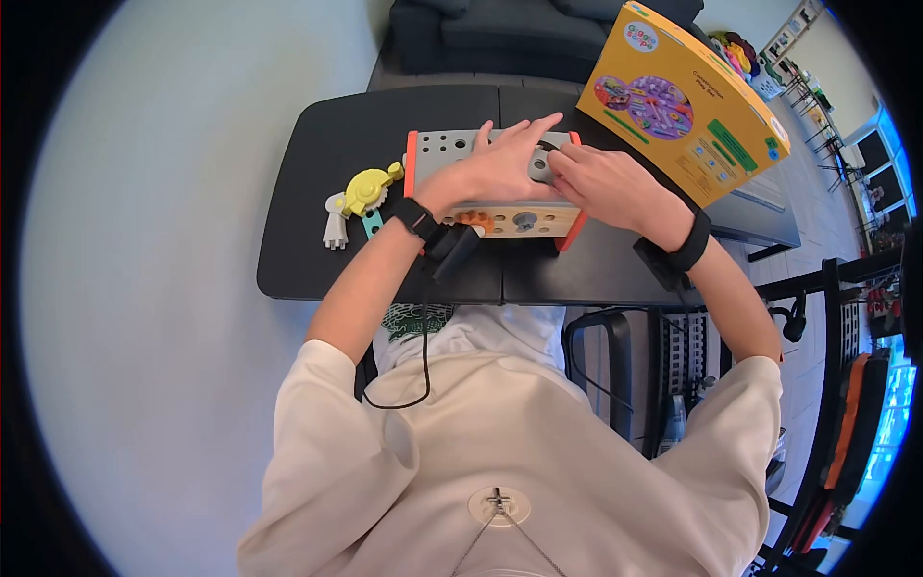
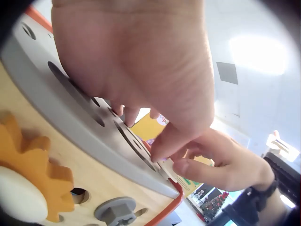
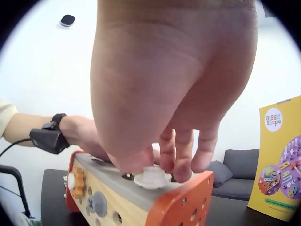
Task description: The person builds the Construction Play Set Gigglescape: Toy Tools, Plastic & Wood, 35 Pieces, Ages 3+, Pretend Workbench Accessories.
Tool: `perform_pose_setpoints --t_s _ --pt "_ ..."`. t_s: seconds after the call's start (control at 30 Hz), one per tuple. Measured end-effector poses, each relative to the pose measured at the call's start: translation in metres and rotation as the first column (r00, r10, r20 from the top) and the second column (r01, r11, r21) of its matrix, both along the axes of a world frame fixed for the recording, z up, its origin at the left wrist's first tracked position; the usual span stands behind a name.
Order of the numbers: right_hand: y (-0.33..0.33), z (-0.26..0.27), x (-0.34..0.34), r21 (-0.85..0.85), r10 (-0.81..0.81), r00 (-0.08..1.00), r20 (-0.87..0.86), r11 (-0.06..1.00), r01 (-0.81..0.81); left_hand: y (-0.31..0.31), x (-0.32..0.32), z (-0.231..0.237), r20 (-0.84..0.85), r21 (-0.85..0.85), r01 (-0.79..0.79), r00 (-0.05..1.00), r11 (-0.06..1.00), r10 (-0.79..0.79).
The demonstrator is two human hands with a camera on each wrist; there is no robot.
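A toy workbench with a grey top, wooden front and red end panels stands on the black table. My left hand rests across its top with the fingers spread, the thumb reaching toward the right hand. My right hand bends its fingers down at the top's right end. There, in the right wrist view, its curled fingertips close around a white plastic piece with a round flange. An orange gear with a white knob and a grey bolt sit on the front.
Left of the bench lie a yellow toy saw piece, a white toy piece and a teal strip. A yellow toy box stands behind to the right. A dark sofa is beyond the table.
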State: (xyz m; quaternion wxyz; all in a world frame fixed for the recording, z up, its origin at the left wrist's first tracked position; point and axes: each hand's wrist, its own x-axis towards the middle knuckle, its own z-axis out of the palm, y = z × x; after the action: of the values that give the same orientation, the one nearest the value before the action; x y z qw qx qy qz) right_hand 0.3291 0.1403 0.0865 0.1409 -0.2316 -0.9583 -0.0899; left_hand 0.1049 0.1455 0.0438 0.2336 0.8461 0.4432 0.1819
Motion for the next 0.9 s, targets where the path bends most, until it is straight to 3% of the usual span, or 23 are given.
perform_pose_setpoints --t_s 0.07,0.1,0.17,0.2,0.23,0.27,0.3,0.37,0.5,0.57,0.7,0.77,0.9 --pt "-0.003 0.013 -0.007 -0.008 -0.245 0.885 0.395 0.963 0.270 -0.007 0.007 0.001 -0.023 0.073 -0.079 0.996 0.994 0.081" --pt "-0.005 0.021 -0.011 -0.009 -0.242 0.887 0.394 0.964 0.267 -0.008 0.009 0.000 -0.025 0.073 -0.082 0.996 0.994 0.084" --pt "-0.009 0.033 -0.016 -0.017 -0.331 0.705 0.627 0.899 0.437 -0.009 0.012 -0.003 -0.014 0.071 -0.135 0.991 0.988 0.136" --pt "-0.007 0.026 -0.010 -0.017 -0.331 0.706 0.627 0.899 0.437 -0.008 0.009 -0.005 -0.015 0.071 -0.135 0.991 0.988 0.136" --pt "-0.003 0.016 0.001 -0.089 -0.246 0.885 0.394 0.949 0.304 -0.004 0.005 -0.006 0.020 0.059 -0.084 0.996 0.995 0.083" --pt "0.001 0.007 0.010 -0.118 -0.136 0.982 0.128 0.981 0.151 0.000 0.001 -0.008 0.057 0.049 -0.031 0.998 0.998 0.028" --pt "-0.002 0.009 0.010 -0.118 -0.137 0.982 0.132 0.981 0.153 0.006 -0.004 -0.011 0.061 0.048 -0.030 0.998 0.998 0.027" --pt "-0.009 0.015 0.009 -0.299 -0.029 0.999 -0.027 0.954 0.020 0.015 -0.011 -0.016 0.080 -0.005 0.038 0.996 0.999 -0.037" --pt "-0.006 0.017 0.005 -0.342 -0.060 0.995 0.076 0.936 0.083 0.000 -0.004 0.003 0.060 -0.066 0.011 0.998 0.998 -0.007" --pt "-0.006 0.017 -0.003 -0.267 -0.310 0.904 0.294 0.882 0.389 -0.002 0.000 -0.002 0.057 0.032 -0.044 0.998 0.999 0.042" --pt "-0.011 0.027 -0.002 -0.242 -0.301 0.875 0.378 0.881 0.407 -0.007 0.005 -0.004 0.024 0.068 -0.076 0.997 0.995 0.075" --pt "-0.011 0.024 0.006 -0.373 -0.152 0.980 0.126 0.909 0.189 -0.004 0.005 -0.009 0.056 0.062 -0.093 0.994 0.994 0.089" --pt "-0.008 0.017 0.007 -0.361 -0.130 0.980 0.150 0.916 0.177 0.003 -0.001 -0.011 0.073 0.038 -0.050 0.996 0.998 0.047"
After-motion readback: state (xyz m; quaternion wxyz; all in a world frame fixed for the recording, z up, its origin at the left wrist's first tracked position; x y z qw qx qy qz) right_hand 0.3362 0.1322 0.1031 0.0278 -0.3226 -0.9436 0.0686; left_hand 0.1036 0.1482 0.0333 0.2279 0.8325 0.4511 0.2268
